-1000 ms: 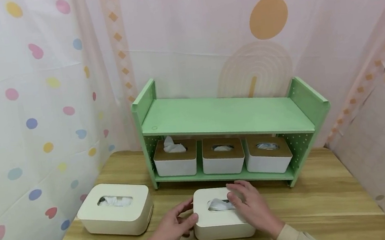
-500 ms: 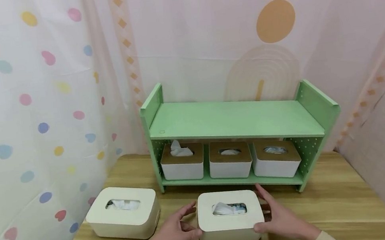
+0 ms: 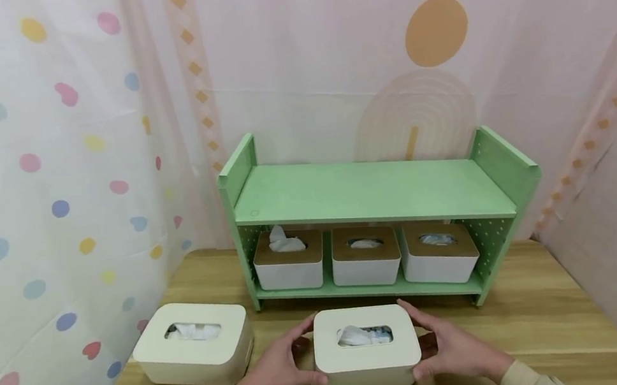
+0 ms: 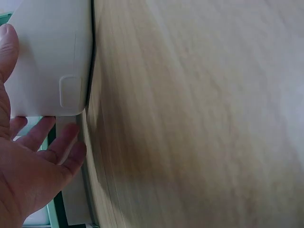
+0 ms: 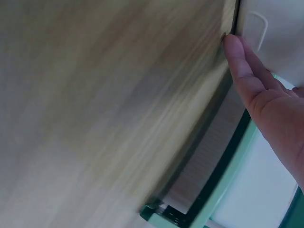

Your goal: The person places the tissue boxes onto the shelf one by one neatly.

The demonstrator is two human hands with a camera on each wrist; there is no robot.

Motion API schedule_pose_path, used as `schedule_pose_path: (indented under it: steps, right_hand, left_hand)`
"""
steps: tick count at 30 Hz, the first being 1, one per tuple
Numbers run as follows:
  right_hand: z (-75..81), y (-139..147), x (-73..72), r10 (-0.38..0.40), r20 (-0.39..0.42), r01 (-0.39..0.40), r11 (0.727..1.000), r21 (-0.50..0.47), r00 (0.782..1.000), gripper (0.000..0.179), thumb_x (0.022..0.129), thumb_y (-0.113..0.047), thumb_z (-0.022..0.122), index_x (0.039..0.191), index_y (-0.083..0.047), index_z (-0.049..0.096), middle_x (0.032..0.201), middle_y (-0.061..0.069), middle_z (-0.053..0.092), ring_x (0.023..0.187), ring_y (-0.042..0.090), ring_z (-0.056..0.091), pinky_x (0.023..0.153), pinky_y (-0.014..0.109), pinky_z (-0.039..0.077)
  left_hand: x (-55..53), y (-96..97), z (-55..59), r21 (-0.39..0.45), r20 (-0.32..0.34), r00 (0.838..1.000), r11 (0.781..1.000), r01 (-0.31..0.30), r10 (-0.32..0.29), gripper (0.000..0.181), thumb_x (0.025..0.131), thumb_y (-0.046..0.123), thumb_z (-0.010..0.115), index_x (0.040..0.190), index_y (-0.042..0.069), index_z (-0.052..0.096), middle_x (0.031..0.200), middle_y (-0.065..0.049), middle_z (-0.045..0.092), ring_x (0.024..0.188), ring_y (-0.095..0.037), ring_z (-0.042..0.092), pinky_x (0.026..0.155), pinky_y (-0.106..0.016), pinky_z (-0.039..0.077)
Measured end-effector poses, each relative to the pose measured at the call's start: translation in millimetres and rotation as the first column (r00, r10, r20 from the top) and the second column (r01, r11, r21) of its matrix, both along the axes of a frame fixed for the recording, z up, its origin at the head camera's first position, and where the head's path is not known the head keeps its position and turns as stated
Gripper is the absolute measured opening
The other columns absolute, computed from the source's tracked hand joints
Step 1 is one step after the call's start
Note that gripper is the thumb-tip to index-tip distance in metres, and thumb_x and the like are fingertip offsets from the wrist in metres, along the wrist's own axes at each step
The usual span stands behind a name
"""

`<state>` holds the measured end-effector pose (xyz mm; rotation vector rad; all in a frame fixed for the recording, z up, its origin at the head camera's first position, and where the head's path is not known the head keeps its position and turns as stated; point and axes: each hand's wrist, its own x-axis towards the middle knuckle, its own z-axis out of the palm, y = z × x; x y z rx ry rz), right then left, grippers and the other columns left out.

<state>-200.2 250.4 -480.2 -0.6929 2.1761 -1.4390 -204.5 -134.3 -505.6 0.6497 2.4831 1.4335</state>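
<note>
A cream tissue box (image 3: 369,371) with a rounded lid stands near the table's front, white tissue showing in its oval slot. My left hand (image 3: 278,368) holds its left end, the thumb at the front corner and the fingers towards the back. At the opposite end my right hand (image 3: 455,349) grips it in the same way. The left wrist view has the box's side (image 4: 47,61) between thumb and fingers. In the right wrist view, fingertips (image 5: 233,47) touch the box low down, close to the tabletop. Whether its base is raised, I cannot tell.
Another cream tissue box (image 3: 191,345) stands to the left on the wooden table (image 3: 538,325). Behind is a green two-tier shelf (image 3: 371,188); its lower tier holds a left (image 3: 290,275), a middle (image 3: 366,271) and a right (image 3: 441,266) white tissue box with wooden lids.
My right hand has come off the top of the cream box and moved right, down to its right end. The left hand has stayed at the left end, its fingers now closer round it.
</note>
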Motion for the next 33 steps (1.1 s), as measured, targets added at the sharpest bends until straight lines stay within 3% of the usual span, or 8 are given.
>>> schedule_pose_path:
  steps: [5, 8, 11, 15, 18, 26, 33]
  right_hand:
    - [-1.4, 0, -0.8, -0.044, 0.025, 0.045, 0.999, -0.003, 0.999, 0.118, 0.087, -0.022, 0.090, 0.174, -0.016, 0.010, 0.167, 0.039, 0.030, 0.124, 0.030, 0.070, 0.094, 0.024, 0.059]
    - [-1.7, -1, -0.9, -0.064, 0.045, 0.065, 0.998, -0.024, 0.997, 0.120, 0.086, -0.021, 0.092, 0.174, -0.013, 0.011, 0.166, 0.040, 0.031, 0.127, 0.038, 0.068, 0.094, 0.024, 0.059]
    - [-2.6, -1, -0.5, -0.080, 0.064, 0.083, 0.996, -0.031, 0.995, 0.119, 0.085, -0.021, 0.093, 0.174, -0.014, 0.013, 0.166, 0.039, 0.032, 0.129, 0.042, 0.066, 0.095, 0.025, 0.059]
    - [-3.2, -2, -0.2, -0.091, 0.086, 0.095, 0.994, -0.049, 0.992, 0.118, 0.086, -0.022, 0.092, 0.174, -0.016, 0.015, 0.166, 0.038, 0.032, 0.132, 0.041, 0.064, 0.097, 0.027, 0.059]
    - [-1.9, -3, -0.4, -0.094, 0.100, 0.102, 0.992, -0.077, 0.991, 0.117, 0.086, -0.021, 0.093, 0.173, -0.014, 0.015, 0.166, 0.037, 0.034, 0.129, 0.038, 0.066, 0.097, 0.028, 0.059]
    - [17.1, -5, 3.4, -0.101, 0.061, 0.108, 0.988, -0.115, 0.993, 0.115, 0.084, -0.013, 0.094, 0.171, -0.006, 0.019, 0.161, 0.039, 0.039, 0.119, 0.033, 0.070, 0.094, 0.031, 0.060]
    - [33.6, -7, 8.9, -0.134, 0.039, 0.137, 0.987, -0.089, 0.990, 0.114, 0.083, -0.013, 0.094, 0.172, -0.012, 0.023, 0.159, 0.036, 0.043, 0.117, 0.031, 0.071, 0.094, 0.031, 0.060]
  left_hand:
    - [-1.4, 0.0, 1.2, 0.078, 0.058, 0.998, 0.997, 0.030, -0.035, 0.118, 0.075, 0.031, 0.099, 0.170, 0.017, 0.031, 0.165, -0.020, 0.049, 0.130, -0.033, 0.069, 0.106, -0.039, 0.056]
    - [-1.6, 0.5, 2.1, 0.178, 0.123, 0.989, 0.982, 0.060, -0.083, 0.118, 0.077, 0.027, 0.098, 0.171, 0.015, 0.028, 0.169, -0.024, 0.039, 0.131, -0.034, 0.069, 0.101, -0.040, 0.060]
    - [-1.2, 1.1, 1.7, 0.238, 0.170, 0.980, 0.969, 0.063, -0.106, 0.119, 0.077, 0.025, 0.098, 0.171, 0.015, 0.027, 0.171, -0.026, 0.036, 0.128, -0.034, 0.070, 0.094, -0.035, 0.063]
    - [0.1, 0.0, 0.6, 0.244, 0.173, 0.981, 0.969, 0.044, -0.089, 0.119, 0.075, 0.024, 0.099, 0.171, 0.018, 0.028, 0.167, -0.030, 0.039, 0.120, -0.031, 0.074, 0.086, -0.025, 0.062]
    - [1.7, -1.2, 1.7, 0.228, 0.154, 0.986, 0.973, 0.030, -0.067, 0.118, 0.075, 0.026, 0.099, 0.170, 0.024, 0.031, 0.166, -0.031, 0.040, 0.117, -0.029, 0.074, 0.085, -0.024, 0.062]
    - [9.0, -1.6, 19.0, 0.301, 0.202, 0.978, 0.953, -0.021, -0.042, 0.116, 0.074, 0.019, 0.100, 0.169, 0.019, 0.034, 0.162, -0.029, 0.043, 0.116, -0.029, 0.073, 0.086, -0.028, 0.063]
    - [13.8, -2.0, 38.2, 0.318, 0.190, 0.981, 0.948, -0.032, -0.031, 0.110, 0.075, 0.018, 0.100, 0.167, 0.017, 0.039, 0.160, -0.026, 0.048, 0.117, -0.030, 0.073, 0.090, -0.034, 0.065]
